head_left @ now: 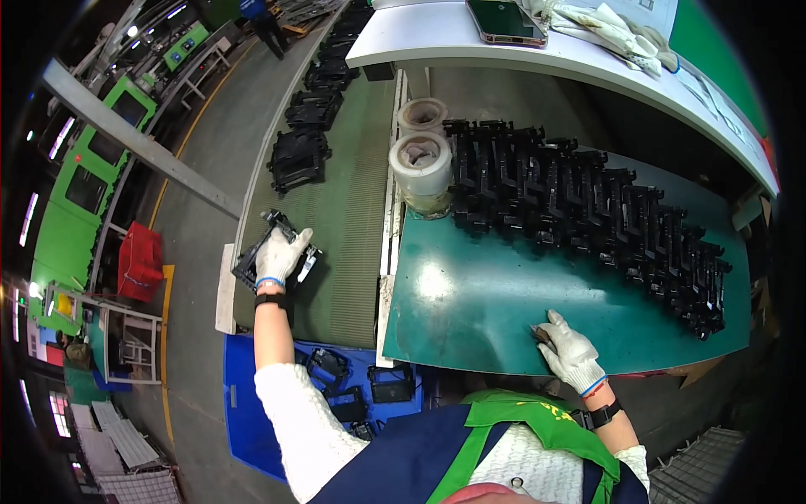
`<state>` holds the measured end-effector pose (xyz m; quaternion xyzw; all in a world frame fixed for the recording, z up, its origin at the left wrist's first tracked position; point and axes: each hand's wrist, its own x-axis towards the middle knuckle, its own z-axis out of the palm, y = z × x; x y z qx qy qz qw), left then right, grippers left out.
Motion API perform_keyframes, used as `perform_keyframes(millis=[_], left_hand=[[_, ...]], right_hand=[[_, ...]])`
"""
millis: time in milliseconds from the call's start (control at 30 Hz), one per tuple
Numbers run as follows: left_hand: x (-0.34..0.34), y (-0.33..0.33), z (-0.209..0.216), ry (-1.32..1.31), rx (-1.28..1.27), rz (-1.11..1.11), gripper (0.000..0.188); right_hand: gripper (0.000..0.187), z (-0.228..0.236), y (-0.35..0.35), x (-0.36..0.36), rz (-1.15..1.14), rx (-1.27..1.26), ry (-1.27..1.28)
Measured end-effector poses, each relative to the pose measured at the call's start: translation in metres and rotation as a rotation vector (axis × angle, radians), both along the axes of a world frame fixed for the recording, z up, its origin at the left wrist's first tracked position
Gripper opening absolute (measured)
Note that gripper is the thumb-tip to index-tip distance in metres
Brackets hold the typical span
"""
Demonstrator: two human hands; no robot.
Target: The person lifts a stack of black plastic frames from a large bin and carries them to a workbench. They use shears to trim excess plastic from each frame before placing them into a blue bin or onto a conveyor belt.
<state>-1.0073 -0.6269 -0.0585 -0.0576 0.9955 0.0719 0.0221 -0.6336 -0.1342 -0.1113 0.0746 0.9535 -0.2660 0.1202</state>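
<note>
My left hand (277, 254), in a white knit glove, grips a black plastic frame (245, 267) at the near end of the green conveyor belt (354, 252). The palm and fingers cover much of that frame. My right hand (573, 354), gloved too, rests at the near edge of the green tabletop (487, 294). Its fingers are closed around a small dark object (543, 338), too hidden to name. Beyond it, black plastic parts (579, 202) stand packed in a slanting row on the tabletop.
More black frames (299, 158) lie along the belt's far left. Two rolls of clear film (420, 172) stand at the tabletop's left edge. A blue bin (243, 412) with several black frames sits below the belt's end. Above the table, a white shelf (428, 34) bears a phone (506, 23) and gloves (609, 35).
</note>
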Motion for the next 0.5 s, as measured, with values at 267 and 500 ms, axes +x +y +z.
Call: perform_keyframes(millis=[267, 500], left_hand=[[0.176, 0.005, 0.026, 0.073, 0.115, 0.024, 0.082], [0.286, 0.142, 0.052, -0.024, 0.642, -0.198, 0.067]], right_hand=[[0.038, 0.024, 0.019, 0.009, 0.098, -0.291, 0.146], [0.048, -0.004, 0.027, 0.016, 0.214, -0.764, 0.167]])
